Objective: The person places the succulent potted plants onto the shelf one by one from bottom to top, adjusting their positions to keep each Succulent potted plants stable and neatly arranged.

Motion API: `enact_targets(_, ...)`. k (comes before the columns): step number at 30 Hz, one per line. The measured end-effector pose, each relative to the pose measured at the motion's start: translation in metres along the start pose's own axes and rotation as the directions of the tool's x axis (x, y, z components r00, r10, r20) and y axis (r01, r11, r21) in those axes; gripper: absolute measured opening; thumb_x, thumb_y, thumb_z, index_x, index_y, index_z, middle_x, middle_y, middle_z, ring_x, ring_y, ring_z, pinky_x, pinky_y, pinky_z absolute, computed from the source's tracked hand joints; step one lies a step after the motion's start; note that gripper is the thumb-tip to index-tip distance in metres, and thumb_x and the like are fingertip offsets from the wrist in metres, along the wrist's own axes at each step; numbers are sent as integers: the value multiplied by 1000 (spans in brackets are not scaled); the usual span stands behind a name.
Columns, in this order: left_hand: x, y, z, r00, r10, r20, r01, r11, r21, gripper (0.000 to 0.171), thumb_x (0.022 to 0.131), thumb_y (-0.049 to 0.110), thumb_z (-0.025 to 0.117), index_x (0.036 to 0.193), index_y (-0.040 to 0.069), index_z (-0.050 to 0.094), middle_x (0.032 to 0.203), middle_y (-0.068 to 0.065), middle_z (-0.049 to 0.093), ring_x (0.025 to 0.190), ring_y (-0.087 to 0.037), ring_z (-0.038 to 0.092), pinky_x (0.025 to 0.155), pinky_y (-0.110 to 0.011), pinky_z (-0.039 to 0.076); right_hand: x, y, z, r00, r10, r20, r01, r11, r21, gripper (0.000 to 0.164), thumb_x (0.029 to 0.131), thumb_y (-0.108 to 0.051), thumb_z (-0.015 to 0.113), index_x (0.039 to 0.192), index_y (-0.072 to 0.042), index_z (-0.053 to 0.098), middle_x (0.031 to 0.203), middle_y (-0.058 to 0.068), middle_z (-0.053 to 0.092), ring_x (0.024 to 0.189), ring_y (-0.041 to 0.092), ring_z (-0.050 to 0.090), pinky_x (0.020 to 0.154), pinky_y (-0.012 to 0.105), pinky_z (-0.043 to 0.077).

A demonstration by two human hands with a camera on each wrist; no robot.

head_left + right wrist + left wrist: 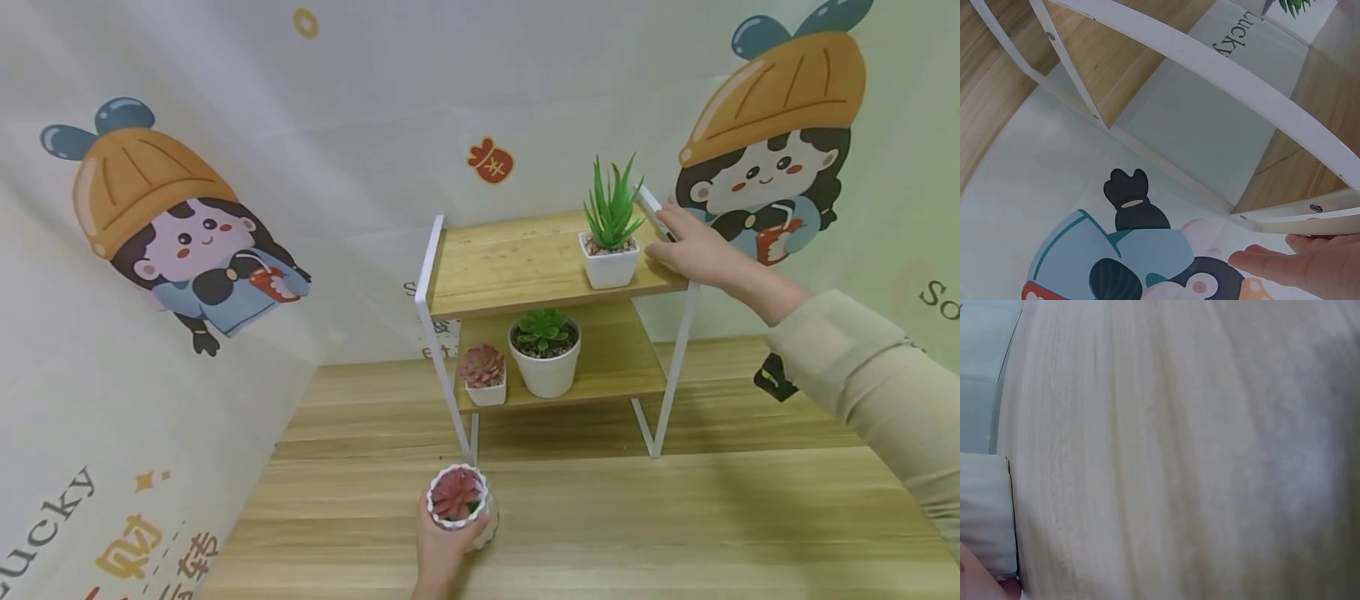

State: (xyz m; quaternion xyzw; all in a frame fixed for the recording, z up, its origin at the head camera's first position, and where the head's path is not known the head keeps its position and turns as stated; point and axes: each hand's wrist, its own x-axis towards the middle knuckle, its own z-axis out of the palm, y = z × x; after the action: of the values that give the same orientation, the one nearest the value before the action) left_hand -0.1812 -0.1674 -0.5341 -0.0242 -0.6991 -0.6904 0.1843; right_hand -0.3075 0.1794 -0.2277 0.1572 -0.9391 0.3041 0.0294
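Observation:
My left hand (441, 542) grips a small white pot with a scalloped rim, its red succulent (454, 495) facing up, low in front of the shelf's left leg. My right hand (697, 246) rests at the right end of the two-tier shelf (510, 258), fingers extended by the white side rail. In the right wrist view, straight fingers (1272, 259) show beside the white metal frame (1210, 69). Just left of this hand, on the top board, stands a spiky green plant (611, 208) in a square white pot. The left wrist view shows mostly blurred wood grain.
On the lower board sit a red succulent (483, 367) in a small square pot and a green succulent (546, 333) in a larger round white pot. The shelf stands on a wood-grain table (600, 517). Behind it hangs a printed cloth (360, 158) with cartoon figures.

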Motion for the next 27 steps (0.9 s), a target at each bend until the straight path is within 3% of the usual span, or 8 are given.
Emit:
enact_targets(7, -2, 8, 0, 999, -42, 3, 41, 999, 36, 69, 47, -4, 75, 109, 2, 45, 96, -14, 58, 81, -13, 58, 76, -20, 44, 0, -1, 0, 1000, -11, -3, 11, 1000, 1, 58, 86, -21, 35, 131, 4, 9, 136, 23, -6, 123, 34, -5, 97, 52, 8)
enact_targets(13, -1, 21, 4, 995, -27, 96, 25, 999, 22, 67, 48, 0, 77, 108, 5, 46, 96, -12, 58, 84, -17, 58, 77, -25, 45, 1, 0, 1, 1000, -12, -6, 12, 1000, 11, 57, 86, -19, 35, 131, 4, 10, 136, 23, -5, 124, 34, -5, 96, 52, 8)
enact_targets(15, -1, 30, 6, 993, -30, 112, 22, 997, 70, 70, 46, 6, 79, 108, 8, 46, 98, -8, 56, 86, -16, 57, 77, -24, 45, 1, 0, 1, 1000, -8, -5, 8, 1000, 12, 57, 86, -20, 35, 131, 3, 10, 136, 23, -5, 124, 34, -5, 96, 52, 8)
enact_targets(21, 3, 77, 18, 990, -53, 134, 21, 973, 229, 78, 43, 16, 81, 112, 11, 43, 104, -2, 50, 94, -12, 49, 82, -22, 40, 0, 0, 1, 1000, 4, -5, -4, 1000, 14, 58, 86, -22, 35, 132, 3, 10, 136, 21, -6, 124, 33, -5, 96, 52, 9)
enact_targets(27, 22, 144, 30, 969, -45, 243, -11, 974, 227, 80, 44, 14, 81, 114, 11, 41, 108, -5, 48, 98, -15, 46, 85, -27, 38, -1, 0, 1, 1000, 10, 6, -11, 999, 40, 59, 87, -22, 34, 132, 2, 6, 136, 20, -11, 124, 33, -8, 97, 52, 8)
